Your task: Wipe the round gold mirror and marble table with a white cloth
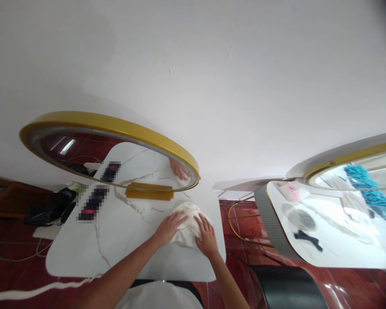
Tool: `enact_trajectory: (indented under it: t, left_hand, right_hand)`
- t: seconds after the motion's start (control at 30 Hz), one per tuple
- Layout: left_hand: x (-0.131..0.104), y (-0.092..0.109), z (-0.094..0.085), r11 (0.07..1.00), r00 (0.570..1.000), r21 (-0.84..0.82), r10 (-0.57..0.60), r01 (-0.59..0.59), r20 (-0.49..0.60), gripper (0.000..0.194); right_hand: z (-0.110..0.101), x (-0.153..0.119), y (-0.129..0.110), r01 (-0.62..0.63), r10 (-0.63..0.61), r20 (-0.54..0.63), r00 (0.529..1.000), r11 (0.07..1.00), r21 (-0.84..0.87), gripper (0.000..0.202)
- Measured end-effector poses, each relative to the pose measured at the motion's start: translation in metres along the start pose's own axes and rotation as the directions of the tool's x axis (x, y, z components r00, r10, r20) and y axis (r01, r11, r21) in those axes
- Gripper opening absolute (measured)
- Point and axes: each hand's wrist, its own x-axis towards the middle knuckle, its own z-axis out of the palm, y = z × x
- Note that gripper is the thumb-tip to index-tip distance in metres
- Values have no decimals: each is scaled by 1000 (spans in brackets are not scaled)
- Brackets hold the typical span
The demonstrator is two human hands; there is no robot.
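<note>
A bunched white cloth [189, 223] lies on the right part of a white marble-patterned table [116, 244]. My left hand [170, 228] rests on the cloth's left side, its fingers spread and lying flat. On the right side of the cloth lies my right hand [207, 236], fingers also spread and pointing up and to the left. Both palms face down. Behind the cloth, a gold mirror bracket [149, 193] stands at the table's back edge.
A round gold-framed mirror [116, 124] leans above the table. A pixelated dark object [93, 202] lies at the left. To the right are a second table [321, 255] with a black strap [308, 239] and a black chair [289, 287]. A black bag [51, 206] sits far left.
</note>
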Motion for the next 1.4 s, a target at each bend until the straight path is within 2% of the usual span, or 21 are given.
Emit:
enact_trajectory:
  t: [0.2,0.33,0.47,0.67,0.8,0.9,1.07,1.23,1.4]
  left_hand:
    - [67,-14,-19,999,997,-8,-32,31,-76,77]
    - [99,-19,-27,999,995,-26,-32,29,-92,75]
    - [114,-17,-28,999,995,-48,-5,0,-103,74]
    - [118,0,-16,997,996,-71,-9,2,-92,74]
    - [108,17,-6,997,997,-78,-28,22,-77,77]
    - [91,30,2,996,998,-84,-12,7,-61,82]
    - [48,47,21,994,998,-99,54,-56,-21,92]
    - [-3,58,42,983,993,-143,115,-111,20,91]
    - [-40,57,52,968,983,-185,181,-170,43,96]
  right_hand:
    - [-22,75,14,-28,27,-61,998,999,-27,86]
    - [-30,105,30,-27,25,-65,998,999,-34,86]
    - [-37,114,45,-21,18,-69,997,999,-41,85]
    - [-44,104,57,-45,40,-95,995,998,-51,83]
    - [-42,85,60,-60,51,-138,989,997,-56,82]
    - [-37,59,59,-55,45,-164,985,997,-55,81]
    - [-21,-2,49,-72,65,-163,984,997,-39,78]
    - [3,-63,35,-108,105,-141,984,994,-15,75]
    - [24,-100,15,-145,144,-148,978,989,1,74]
